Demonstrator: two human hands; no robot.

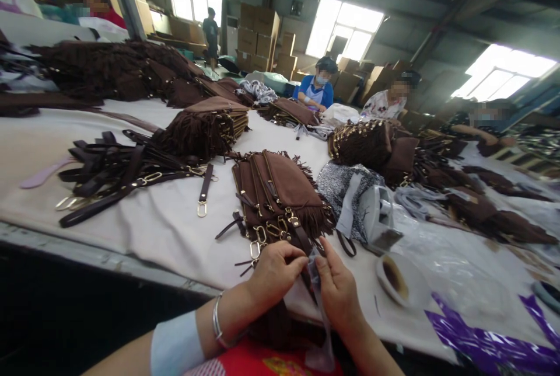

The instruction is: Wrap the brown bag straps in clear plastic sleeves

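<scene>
My left hand (276, 274) is closed in a pinch on a dark brown strap (301, 238) with a gold clasp. My right hand (340, 287) faces it, thumb and forefinger closed on a strip of clear plastic film (314, 274) that hangs down over the strap towards my lap. Just beyond my hands lies a stack of brown fringed bags (289, 180) with gold zips and rings along the near side. A short strap with a gold clasp (203, 192) rests to the left of the stack.
Left lie a heap of dark wrist straps (109, 169) and a lilac plastic tool (46, 174). Further fringed bags (203, 125) stand behind. Right are a tape dispenser (378, 218), a tape roll (400, 279) and purple plastic (485, 341). Several people work across the table.
</scene>
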